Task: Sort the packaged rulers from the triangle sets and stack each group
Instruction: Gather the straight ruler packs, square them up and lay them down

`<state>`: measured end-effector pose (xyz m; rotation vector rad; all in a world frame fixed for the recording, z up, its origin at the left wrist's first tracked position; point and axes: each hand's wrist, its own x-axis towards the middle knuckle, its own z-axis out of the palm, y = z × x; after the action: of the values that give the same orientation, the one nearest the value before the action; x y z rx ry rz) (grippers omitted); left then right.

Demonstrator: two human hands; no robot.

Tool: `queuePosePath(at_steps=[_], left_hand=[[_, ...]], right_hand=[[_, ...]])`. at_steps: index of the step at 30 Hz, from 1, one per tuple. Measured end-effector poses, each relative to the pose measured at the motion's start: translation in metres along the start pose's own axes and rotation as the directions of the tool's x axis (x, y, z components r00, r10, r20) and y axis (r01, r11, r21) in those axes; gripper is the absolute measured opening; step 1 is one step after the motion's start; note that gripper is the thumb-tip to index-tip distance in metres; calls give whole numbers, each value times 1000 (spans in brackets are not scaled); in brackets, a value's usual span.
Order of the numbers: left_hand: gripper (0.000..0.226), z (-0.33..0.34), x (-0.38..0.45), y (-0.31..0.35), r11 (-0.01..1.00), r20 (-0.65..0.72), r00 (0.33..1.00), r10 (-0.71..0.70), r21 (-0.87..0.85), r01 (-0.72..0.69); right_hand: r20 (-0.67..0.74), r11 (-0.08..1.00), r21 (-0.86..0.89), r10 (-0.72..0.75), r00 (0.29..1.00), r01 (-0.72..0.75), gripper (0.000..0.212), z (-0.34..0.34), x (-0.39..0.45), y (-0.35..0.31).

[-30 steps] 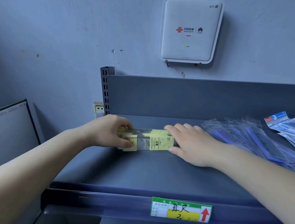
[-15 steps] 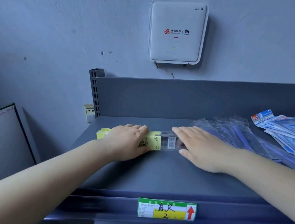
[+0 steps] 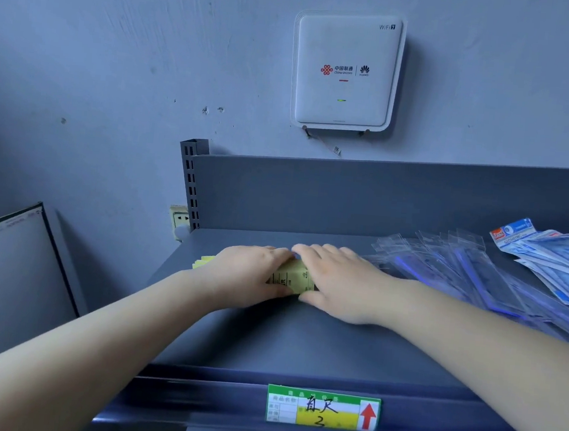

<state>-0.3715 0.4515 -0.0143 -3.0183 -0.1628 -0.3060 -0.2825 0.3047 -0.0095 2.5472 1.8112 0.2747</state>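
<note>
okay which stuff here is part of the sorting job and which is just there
Job: yellow ruler packs under both hands, clear ruler sleeves, blue triangle sets, left hand, right hand.
Just there: wifi box, wall socket, shelf label.

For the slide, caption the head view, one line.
Both hands, left and right, press a stack of yellow-carded rulers on the grey shelf, clear packets alongside.

My left hand (image 3: pixel 248 275) and right hand (image 3: pixel 340 284) are bare, with no rings, watch or gloves. Both my forearms are uncovered too; no sleeve reaches into view.
</note>
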Motion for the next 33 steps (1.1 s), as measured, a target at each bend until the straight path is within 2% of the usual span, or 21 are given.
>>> queuePosePath(at_steps=[2, 3, 5, 7, 8, 9, 11, 12, 14, 16, 21, 24, 26, 30, 33], left_hand=[[46, -8, -4, 0, 998, -37, 999, -15, 66, 18], [48, -13, -7, -1, 993, -144, 990, -6, 112, 23], [61, -26, -11, -10, 984, -485, 874, 18, 165, 71], [72, -43, -18, -17, 991, -720, 683, -124, -56, 121], [77, -49, -19, -20, 966, -745, 619, -251, -236, 107], [81, -55, -19, -20, 902, -704, 601, -378, -425, 70], [81, -62, -11, -10, 693, -536, 653, -535, -720, -23], [75, -63, -4, -4, 604, -468, 700, -540, -794, -65], [59, -57, 8, 10, 521, -408, 802, -436, -841, -144], [46, -41, 16, 16, 518, -421, 843, -335, -829, -208], [61, -21, 17, 22, 610, -416, 875, -248, -769, -192], [50, -25, 19, 20, 650, -444, 864, -237, -734, -199], [46, -23, 17, 20, 656, -449, 863, -233, -727, -201], [54, -12, 3, 25, 665, -394, 900, -185, -725, -180], [56, -23, -2, 19, 658, -368, 909, -197, -736, -156]], right_hand=[[8, 999, 37, 1, 1000, -1, 43, -2, 7, -1], [15, 997, 79, 5, 1000, -6, 40, -6, 9, 0], [1, 972, 234, 37, 999, -37, 34, -15, 12, 6], [-72, 899, 435, 96, 993, -55, 32, -25, 15, 11], [-124, 850, 524, 128, 984, -45, 32, -30, 17, 13], [-175, 792, 610, 162, 971, -22, 34, -34, 19, 14], [-260, 641, 765, 218, 940, 63, 41, -42, 21, 10], [-295, 571, 813, 234, 927, 114, 44, -45, 23, 7], [-330, 495, 852, 252, 910, 172, 50, -45, 27, -1], [-309, 513, 847, 262, 914, 140, 55, -34, 31, -5], [-200, 568, 823, 277, 940, 8, 66, -14, 32, 1], [-255, 632, 775, 293, 922, 13, 63, -20, 29, 5], [-289, 635, 771, 287, 913, 44, 62, -18, 24, 2], [-303, 661, 749, 280, 911, 47, 61, -7, 16, -6], [-329, 655, 752, 283, 901, 69, 53, -13, 17, -7]])
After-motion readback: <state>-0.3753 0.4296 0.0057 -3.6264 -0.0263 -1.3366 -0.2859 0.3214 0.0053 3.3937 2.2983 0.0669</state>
